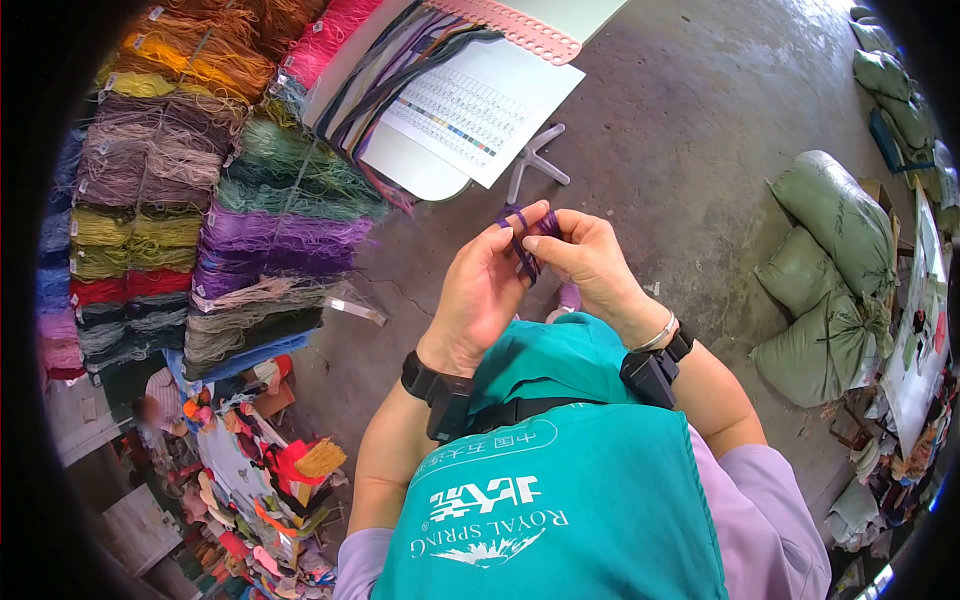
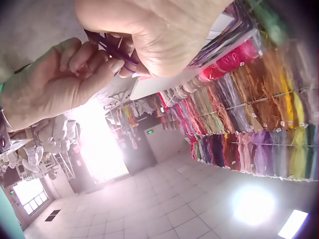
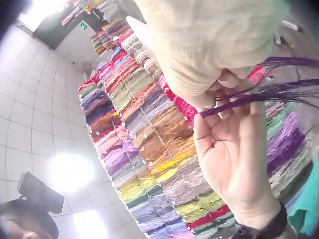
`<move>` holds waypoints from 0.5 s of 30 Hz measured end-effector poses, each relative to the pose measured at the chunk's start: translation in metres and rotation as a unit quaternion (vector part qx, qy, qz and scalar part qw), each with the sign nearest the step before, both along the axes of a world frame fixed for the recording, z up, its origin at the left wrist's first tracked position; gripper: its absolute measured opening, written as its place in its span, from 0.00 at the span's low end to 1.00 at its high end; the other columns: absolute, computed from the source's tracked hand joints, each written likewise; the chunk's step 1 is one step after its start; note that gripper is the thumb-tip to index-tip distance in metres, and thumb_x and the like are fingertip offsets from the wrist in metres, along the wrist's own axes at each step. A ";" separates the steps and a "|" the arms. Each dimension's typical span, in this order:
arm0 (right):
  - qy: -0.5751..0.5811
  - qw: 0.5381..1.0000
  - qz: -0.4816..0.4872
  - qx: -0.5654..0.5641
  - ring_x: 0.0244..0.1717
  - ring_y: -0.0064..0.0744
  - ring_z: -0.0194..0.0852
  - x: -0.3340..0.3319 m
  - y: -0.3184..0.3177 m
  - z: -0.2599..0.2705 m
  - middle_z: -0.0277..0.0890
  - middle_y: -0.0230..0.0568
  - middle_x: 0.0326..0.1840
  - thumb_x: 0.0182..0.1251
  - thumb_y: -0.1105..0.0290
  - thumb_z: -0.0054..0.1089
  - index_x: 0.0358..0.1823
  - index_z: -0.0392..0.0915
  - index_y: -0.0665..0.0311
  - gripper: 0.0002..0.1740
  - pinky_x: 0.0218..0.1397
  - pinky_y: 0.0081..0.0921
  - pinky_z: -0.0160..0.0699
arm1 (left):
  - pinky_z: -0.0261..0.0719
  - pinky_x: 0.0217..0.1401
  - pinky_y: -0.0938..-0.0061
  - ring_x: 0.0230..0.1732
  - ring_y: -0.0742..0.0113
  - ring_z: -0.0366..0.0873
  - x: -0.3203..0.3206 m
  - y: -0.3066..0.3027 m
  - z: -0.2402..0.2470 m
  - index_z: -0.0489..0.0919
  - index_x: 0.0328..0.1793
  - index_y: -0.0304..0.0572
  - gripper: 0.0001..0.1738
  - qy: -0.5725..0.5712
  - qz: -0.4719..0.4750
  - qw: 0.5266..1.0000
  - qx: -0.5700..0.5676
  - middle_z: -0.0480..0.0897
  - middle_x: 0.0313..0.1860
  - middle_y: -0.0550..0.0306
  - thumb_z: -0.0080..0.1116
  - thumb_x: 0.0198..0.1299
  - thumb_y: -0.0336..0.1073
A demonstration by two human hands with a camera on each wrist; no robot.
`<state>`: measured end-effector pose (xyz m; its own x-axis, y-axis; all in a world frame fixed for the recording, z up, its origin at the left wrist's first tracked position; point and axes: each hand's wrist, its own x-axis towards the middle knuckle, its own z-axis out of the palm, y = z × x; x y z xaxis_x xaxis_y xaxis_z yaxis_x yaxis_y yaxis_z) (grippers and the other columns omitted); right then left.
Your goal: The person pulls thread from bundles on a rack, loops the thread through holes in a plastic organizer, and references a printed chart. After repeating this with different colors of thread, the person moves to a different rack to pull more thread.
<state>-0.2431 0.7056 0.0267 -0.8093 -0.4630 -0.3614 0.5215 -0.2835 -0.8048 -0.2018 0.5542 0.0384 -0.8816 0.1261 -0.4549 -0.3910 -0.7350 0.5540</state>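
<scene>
In front of the apron, my left hand (image 1: 472, 292) and right hand (image 1: 592, 262) meet over a small bundle of dark purple yarn (image 1: 527, 262). The left thumb and fingers pinch the strands. From the other side, my right thumb and curled fingers grip the same yarn. In the right wrist view the purple yarn (image 3: 249, 99) runs across the left hand's (image 3: 232, 159) fingers, and its loose strands trail off to the right. The left wrist view shows purple loops (image 2: 117, 51) between the two hands; part of the bundle is hidden behind the fingers.
Stacked yarn skeins (image 1: 280, 240) in many colours stand at the left. Ahead is a white table (image 1: 430, 185) with a printed chart (image 1: 455, 110), a pink holed strip (image 1: 510, 28) and hanging threads (image 1: 370, 100). Green sacks (image 1: 835, 225) lie at the right; a person (image 1: 165, 400) is at lower left.
</scene>
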 end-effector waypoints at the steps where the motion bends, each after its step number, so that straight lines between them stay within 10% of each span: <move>1: -0.002 1.000 -0.005 -0.002 0.36 0.16 0.74 0.000 -0.001 -0.002 0.81 0.30 0.36 0.65 0.74 0.65 0.44 0.83 0.70 0.09 0.39 0.18 0.73 | 0.67 0.73 0.64 0.67 0.61 0.73 0.000 0.001 0.000 0.70 0.71 0.29 0.28 0.002 -0.005 1.000 -0.015 0.76 0.68 0.47 0.43 0.72 0.42; 15: -0.042 0.998 -0.021 -0.031 0.37 0.19 0.77 0.003 0.001 0.000 0.83 0.32 0.36 0.64 0.75 0.63 0.44 0.84 0.68 0.08 0.41 0.20 0.74 | 0.65 0.74 0.65 0.67 0.63 0.72 0.002 0.005 0.002 0.72 0.71 0.30 0.27 0.021 -0.012 1.000 -0.017 0.76 0.69 0.50 0.44 0.72 0.41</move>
